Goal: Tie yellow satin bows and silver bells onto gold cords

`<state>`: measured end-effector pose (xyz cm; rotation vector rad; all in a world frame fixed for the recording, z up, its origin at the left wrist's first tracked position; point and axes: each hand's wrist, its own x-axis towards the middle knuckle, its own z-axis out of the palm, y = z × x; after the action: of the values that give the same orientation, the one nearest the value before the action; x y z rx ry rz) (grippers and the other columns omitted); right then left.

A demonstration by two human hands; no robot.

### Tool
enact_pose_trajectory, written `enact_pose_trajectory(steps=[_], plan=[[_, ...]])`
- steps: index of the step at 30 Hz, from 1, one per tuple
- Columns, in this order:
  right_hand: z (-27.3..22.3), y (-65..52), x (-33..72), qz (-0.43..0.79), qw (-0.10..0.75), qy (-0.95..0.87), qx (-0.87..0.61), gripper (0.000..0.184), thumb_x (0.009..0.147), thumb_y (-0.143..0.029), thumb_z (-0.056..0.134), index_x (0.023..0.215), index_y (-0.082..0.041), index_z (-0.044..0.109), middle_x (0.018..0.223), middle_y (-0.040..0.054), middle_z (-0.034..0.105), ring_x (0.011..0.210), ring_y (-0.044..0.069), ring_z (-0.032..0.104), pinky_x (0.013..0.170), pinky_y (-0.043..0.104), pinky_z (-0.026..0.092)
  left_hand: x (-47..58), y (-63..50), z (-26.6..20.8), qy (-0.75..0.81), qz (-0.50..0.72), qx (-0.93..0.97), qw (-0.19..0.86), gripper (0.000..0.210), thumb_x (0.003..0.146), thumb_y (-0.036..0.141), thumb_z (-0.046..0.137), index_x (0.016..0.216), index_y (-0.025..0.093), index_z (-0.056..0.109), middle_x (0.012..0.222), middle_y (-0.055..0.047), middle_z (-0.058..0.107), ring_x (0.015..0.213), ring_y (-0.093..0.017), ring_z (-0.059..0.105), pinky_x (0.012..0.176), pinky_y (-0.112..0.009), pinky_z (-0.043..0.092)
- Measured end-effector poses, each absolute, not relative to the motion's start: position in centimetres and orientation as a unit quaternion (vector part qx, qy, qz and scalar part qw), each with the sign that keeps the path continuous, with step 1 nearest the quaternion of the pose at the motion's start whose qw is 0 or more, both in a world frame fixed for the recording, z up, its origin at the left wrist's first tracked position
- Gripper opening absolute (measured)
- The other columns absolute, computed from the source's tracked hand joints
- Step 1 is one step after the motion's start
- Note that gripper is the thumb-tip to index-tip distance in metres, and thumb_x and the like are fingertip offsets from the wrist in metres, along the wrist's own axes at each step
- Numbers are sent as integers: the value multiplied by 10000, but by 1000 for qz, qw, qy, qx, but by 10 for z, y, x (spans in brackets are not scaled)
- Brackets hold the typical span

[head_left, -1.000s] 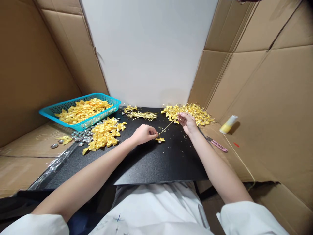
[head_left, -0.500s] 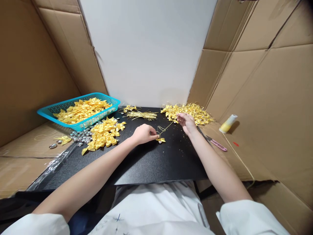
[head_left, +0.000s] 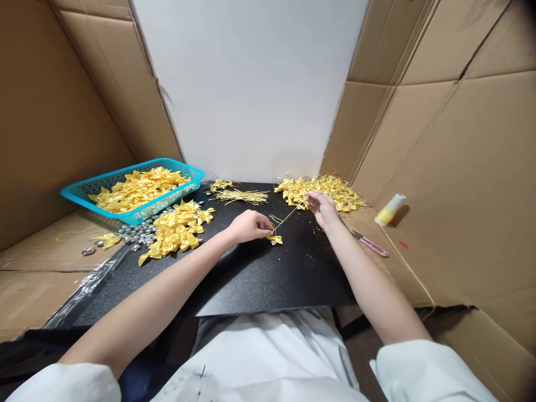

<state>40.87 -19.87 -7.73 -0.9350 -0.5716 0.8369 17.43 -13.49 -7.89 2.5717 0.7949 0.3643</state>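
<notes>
My left hand (head_left: 250, 226) is closed in a pinch on a thin gold cord, just above a yellow ribbon bow (head_left: 274, 240) with a small silver bead at its centre. A loop of the cord (head_left: 286, 218) stands up by my left fingertips, and a taut length slants up to the right. My right hand (head_left: 322, 209) is at the upper end of this length, its fingers curled and drawn together on the cord; the exact grip is partly hidden. Behind that hand lies a heap of finished-looking yellow bows with cord loops (head_left: 335, 190).
A turquoise basket (head_left: 138, 215) of yellow bows stands left. Before it lie loose bows (head_left: 178, 229) and silver beads (head_left: 136, 234). Cut gold cords (head_left: 243, 196) lie at the back. Pink-handled snips (head_left: 374, 246) and a thread spool (head_left: 390, 210) are right. Cardboard walls (head_left: 473, 167) flank the black table (head_left: 259, 285).
My right hand has shifted slightly right, and the cord between my hands is drawn straighter. The loop by my left fingers looks smaller. My left hand stays by the bow.
</notes>
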Motion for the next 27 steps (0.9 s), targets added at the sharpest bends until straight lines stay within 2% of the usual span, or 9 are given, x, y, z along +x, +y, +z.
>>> enact_pose_trajectory(steps=[4, 10, 15, 21, 24, 27], plan=[[-80, -198, 409, 386, 766, -264, -441, 131, 673, -106, 714, 604, -185, 635, 625, -36, 726, 539, 58, 654, 492, 115, 499, 175, -135, -78, 286, 101, 929, 211, 255, 730, 353, 642, 901, 215, 770, 637, 5, 682, 576, -135, 569, 523, -216, 332], [-80, -198, 408, 387, 761, -265, -448, 142, 659, -119, 736, 611, -193, 625, 612, -41, 721, 533, 67, 655, 480, 121, 498, 176, -138, -80, 243, 118, 942, 200, 200, 757, 297, 598, 813, 206, 767, 857, -21, 747, 730, -157, 634, 639, -218, 410], [-75, -200, 408, 393, 761, -266, -441, 164, 659, -124, 743, 603, -197, 608, 614, -50, 720, 517, 55, 642, 482, 115, 501, 175, -139, -79, 219, 146, 947, 186, 234, 793, 321, 573, 816, 183, 761, 848, -36, 732, 687, -147, 607, 613, -219, 395], [-60, -211, 393, 450, 723, -355, -385, 219, 578, -192, 822, 601, -194, 604, 622, -39, 719, 516, 67, 636, 548, 152, 545, 169, -139, -71, 229, 134, 927, 266, 259, 819, 336, 561, 855, 151, 739, 673, -16, 705, 580, -122, 559, 580, -215, 385], [-53, -217, 380, 469, 697, -401, -366, 248, 539, -227, 848, 590, -198, 607, 630, -45, 720, 525, 69, 634, 569, 164, 554, 170, -138, -64, 229, 176, 918, 272, 263, 788, 342, 613, 911, 146, 739, 712, -18, 706, 570, -112, 519, 567, -222, 373], [-48, -220, 370, 475, 685, -424, -355, 262, 538, -247, 857, 575, -197, 603, 633, -47, 720, 532, 70, 632, 581, 174, 559, 178, -139, -57, 208, 228, 907, 285, 322, 764, 387, 659, 969, 152, 739, 841, -37, 722, 591, -106, 493, 560, -229, 364]])
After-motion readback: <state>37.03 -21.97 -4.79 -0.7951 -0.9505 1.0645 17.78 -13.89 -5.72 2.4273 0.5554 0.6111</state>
